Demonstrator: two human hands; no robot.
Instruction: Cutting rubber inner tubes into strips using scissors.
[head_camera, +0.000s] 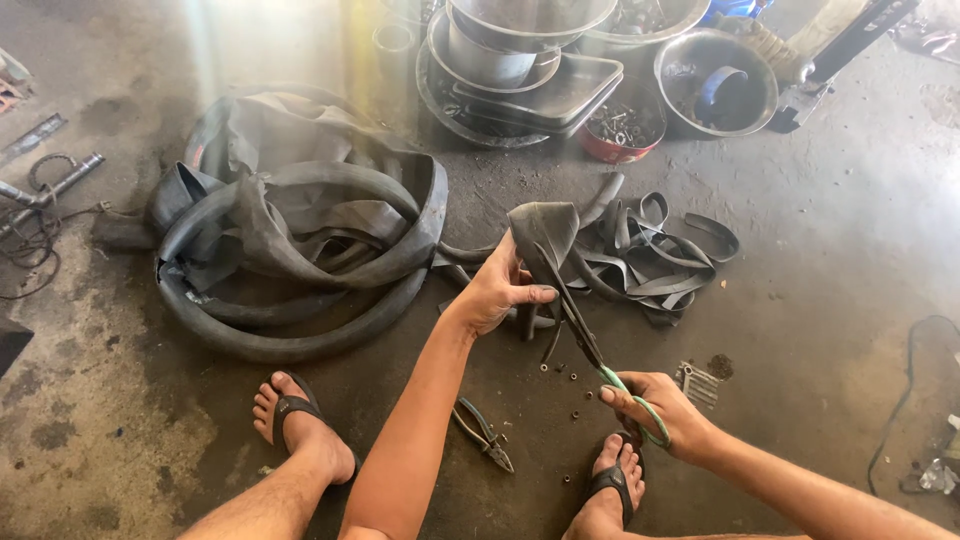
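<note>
feet: your two feet in dark flip-flops, left foot (300, 425) and right foot (612, 480), are planted on the concrete floor (820, 300), closest to the camera.

pliers: a pair of pliers (483, 433) lies flat on the floor between your feet, right beside your left forearm. Nobody's touching it.

small bits: a few little metal nuts (573, 377) are scattered on the floor just past the pliers, under the shears.

right hand: your right hand (655, 408) is wrapped around the green handles of the shears (590, 340), fingers through the loops, so it's full, not free.

shears: the blades point up and away from you, with their tips into the rubber piece.

left hand: your left hand (497, 292) is pinched tight on the lower edge of the rubber piece (543, 232), thumb on the near side, holding it up off the floor.

rubber piece: a dark flap of inner tube, held in the air roughly mid-scene, with the blades meeting it from below.

cut strips: a heap of narrow rubber strips (655, 255) sits on the floor just behind that, to the right.

inner tubes: a big floppy pile of black inner tubes (300, 240) lies to the left, well apart from your hands.

far end: stacked metal bowls and trays (520, 60) sit at the top, with a red tub (622, 135) of small hardware beside them.
</note>
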